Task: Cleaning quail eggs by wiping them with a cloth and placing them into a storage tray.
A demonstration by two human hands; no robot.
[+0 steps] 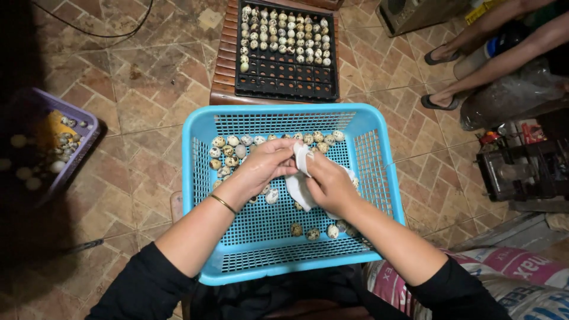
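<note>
Centrally, hands (296,172) over blue basket (195,178), rims clear

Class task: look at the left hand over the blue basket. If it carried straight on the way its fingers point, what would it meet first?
The left hand points rightward, and probably meets the white cloth first, which its fingertips already seem to touch.

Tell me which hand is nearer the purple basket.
Left. The left hand sits on the side of the blue basket toward the purple basket; the right hand is farther across.

A small quail-egg workroom: black egg tray (287,50), feed sack (521,278), tiled floor (142,112).
</note>
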